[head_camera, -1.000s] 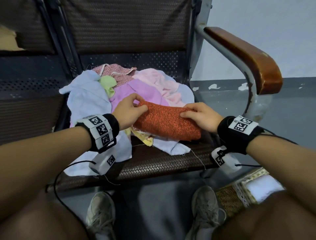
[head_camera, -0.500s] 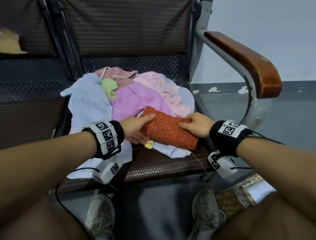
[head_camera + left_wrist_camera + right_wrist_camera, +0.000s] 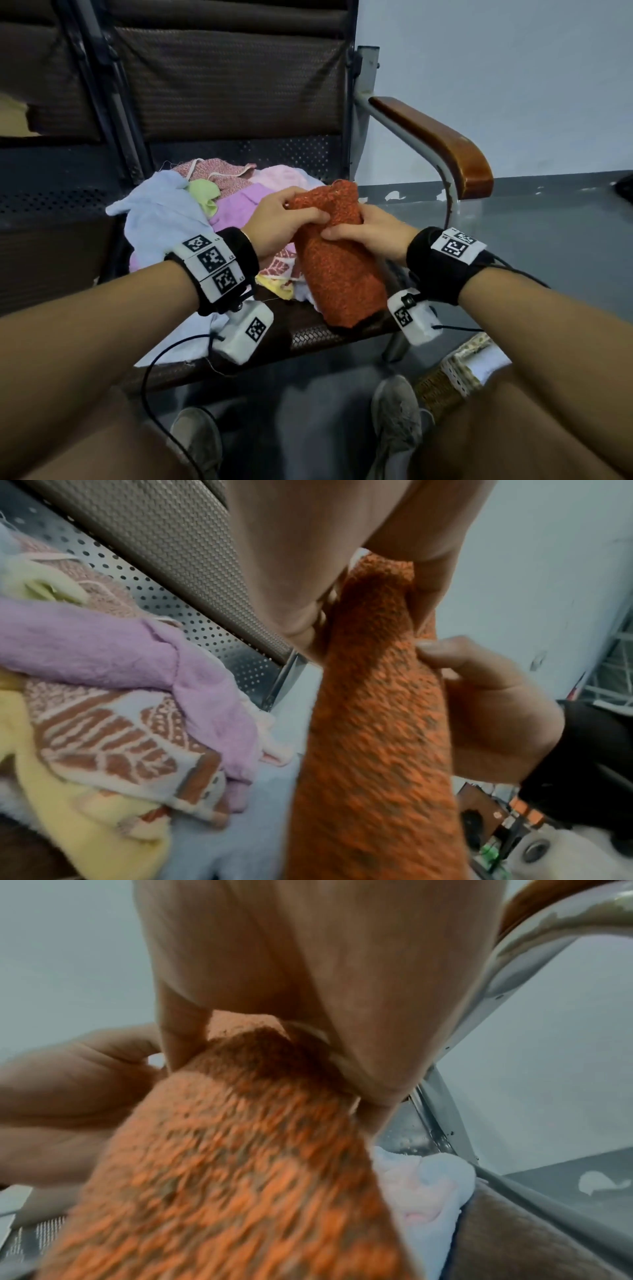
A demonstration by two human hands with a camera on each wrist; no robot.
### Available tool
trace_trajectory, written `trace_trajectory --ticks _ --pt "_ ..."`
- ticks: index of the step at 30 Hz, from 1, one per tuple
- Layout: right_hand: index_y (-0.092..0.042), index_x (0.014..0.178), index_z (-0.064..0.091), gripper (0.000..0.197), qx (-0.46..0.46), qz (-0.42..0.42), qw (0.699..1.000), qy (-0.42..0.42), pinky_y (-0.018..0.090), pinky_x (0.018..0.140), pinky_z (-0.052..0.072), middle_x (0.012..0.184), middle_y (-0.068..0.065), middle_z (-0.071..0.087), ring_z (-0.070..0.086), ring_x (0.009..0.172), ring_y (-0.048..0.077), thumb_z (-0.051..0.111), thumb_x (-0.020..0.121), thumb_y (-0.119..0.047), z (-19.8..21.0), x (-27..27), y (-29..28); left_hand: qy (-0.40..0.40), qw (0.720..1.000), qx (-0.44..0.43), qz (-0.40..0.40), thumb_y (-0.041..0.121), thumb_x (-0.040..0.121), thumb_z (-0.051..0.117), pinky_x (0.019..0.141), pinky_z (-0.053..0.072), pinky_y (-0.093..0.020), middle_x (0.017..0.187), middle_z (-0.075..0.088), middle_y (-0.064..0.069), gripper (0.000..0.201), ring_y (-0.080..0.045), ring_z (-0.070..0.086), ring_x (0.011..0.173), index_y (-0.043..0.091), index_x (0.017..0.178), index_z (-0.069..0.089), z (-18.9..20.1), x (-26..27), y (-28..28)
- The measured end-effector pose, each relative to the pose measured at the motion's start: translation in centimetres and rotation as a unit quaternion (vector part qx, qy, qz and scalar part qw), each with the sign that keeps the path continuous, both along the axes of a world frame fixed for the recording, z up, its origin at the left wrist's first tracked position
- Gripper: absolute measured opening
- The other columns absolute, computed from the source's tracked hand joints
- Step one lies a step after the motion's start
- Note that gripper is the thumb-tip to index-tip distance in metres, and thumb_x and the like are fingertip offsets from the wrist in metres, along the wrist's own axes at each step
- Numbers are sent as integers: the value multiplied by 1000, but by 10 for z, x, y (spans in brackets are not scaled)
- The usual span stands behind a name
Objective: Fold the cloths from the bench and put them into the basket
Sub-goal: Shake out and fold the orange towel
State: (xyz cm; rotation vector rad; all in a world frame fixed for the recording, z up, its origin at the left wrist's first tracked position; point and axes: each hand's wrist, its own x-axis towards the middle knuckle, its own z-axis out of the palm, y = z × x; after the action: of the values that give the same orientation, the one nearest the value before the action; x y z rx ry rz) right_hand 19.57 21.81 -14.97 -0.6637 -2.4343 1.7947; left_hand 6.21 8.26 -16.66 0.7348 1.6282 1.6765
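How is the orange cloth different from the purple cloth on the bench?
The orange cloth is folded narrow and held up by the left hand and the right hand; the purple cloth lies crumpled in the pile, untouched. The orange one looks coarse and speckled, the purple one plain. Both are terry-like.

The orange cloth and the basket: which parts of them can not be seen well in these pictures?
- Orange cloth, head view: the left hand and right hand cover its upper middle, so the fold there is hidden.
- Same cloth, right wrist view: blurred, the weave is unclear.
- Basket, head view: cut off by the person's right leg; its contents mostly hidden.
- Lower cloths in the pile: covered by the others.
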Motion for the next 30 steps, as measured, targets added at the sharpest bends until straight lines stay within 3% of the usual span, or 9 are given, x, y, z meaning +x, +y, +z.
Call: trace_trajectory --ticks 5,7,12,15,17,21,25,27,30 --pt "-8 125 65 39 -97 -97 987 79 32 90 58 116 7 74 71 107 22 73 89 -19 11 27 3 -12 1000 5 -20 27 77 84 75 56 -24 111 74 -4 53 -19 72 99 16 123 60 8 17 4" --pt "-9 125 64 37 -149 -142 973 101 29 79 59 114 6 75 72 103 20 70 91 -22 14 41 11 11 998 -39 -53 39 64 90 81 57 -29 113 71 -2 74 -17 71 100 18 124 53 1 32 10" --pt "-12 130 62 39 -200 -222 946 123 35 88 59 121 6 72 70 110 22 66 94 -25 9 101 49 58 989 -73 -114 50 58 90 97 54 -42 117 71 -4 71 -19 70 104 23 115 59 -9 92 53" --pt "-12 129 63 41 -204 -267 936 106 35 89 59 121 6 72 69 112 21 68 92 -27 7 157 75 279 949 -137 -52 75 65 65 108 41 -44 129 55 -7 91 -24 52 123 25 139 48 -8 139 92" --pt "-12 129 65 41 -207 -299 927 96 36 93 57 122 7 72 68 113 22 66 91 -28 6 200 92 349 929 -105 -63 71 72 65 104 42 -43 124 53 -5 90 -23 51 119 21 144 40 -7 178 110" --pt "-7 131 62 39 -243 -390 883 100 39 99 53 126 12 69 66 116 26 58 96 -24 -20 293 111 238 941 -89 -224 51 78 77 92 52 -35 112 63 8 75 -11 64 100 20 137 43 -32 259 150" --pt "-7 127 63 35 -291 -507 804 107 38 84 60 119 15 71 72 104 27 54 98 -25 -67 372 119 77 926 -133 -345 30 76 85 82 58 -28 106 69 3 53 -13 71 92 19 118 56 -77 342 195" --pt "-8 121 66 33 -303 -561 766 87 37 79 60 112 14 74 74 95 27 56 97 -28 -94 405 120 14 908 -180 -379 15 76 83 87 58 -37 103 72 -5 45 -22 71 95 11 114 59 -105 378 216" --pt "-8 113 72 37 -338 -613 713 44 40 80 60 107 15 74 72 86 29 58 91 -35 -137 445 115 -6 855 -267 -445 13 71 79 92 56 -47 100 75 -10 26 -31 71 96 11 94 68 -149 418 240"
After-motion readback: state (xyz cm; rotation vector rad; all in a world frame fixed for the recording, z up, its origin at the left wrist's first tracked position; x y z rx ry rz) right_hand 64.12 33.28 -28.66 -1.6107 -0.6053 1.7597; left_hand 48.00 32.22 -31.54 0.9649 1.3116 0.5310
